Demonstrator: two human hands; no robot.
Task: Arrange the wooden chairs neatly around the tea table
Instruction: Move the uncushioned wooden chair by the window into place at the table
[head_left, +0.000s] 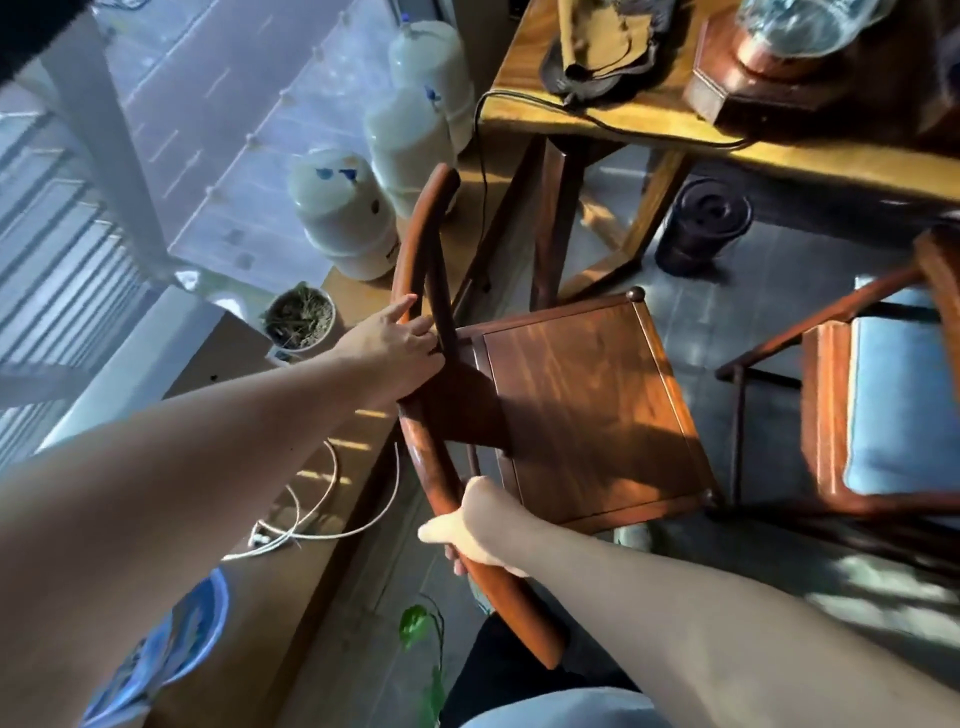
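Observation:
A dark red wooden chair (587, 410) with a curved back rail stands in the middle, its bare square seat facing the tea table (524, 104) at the top. My left hand (400, 343) grips the curved rail near its centre splat. My right hand (467, 525) is closed around the lower part of the same rail. A second wooden chair (826, 415) with a blue cushion stands at the right, beside the first one.
Three large white water jugs (343, 213) stand by the window at the upper left. A potted plant (298, 317), a white cable (311, 514) and a blue bowl (176, 639) lie on the low ledge at left. A dark round bin (701, 223) sits under the table.

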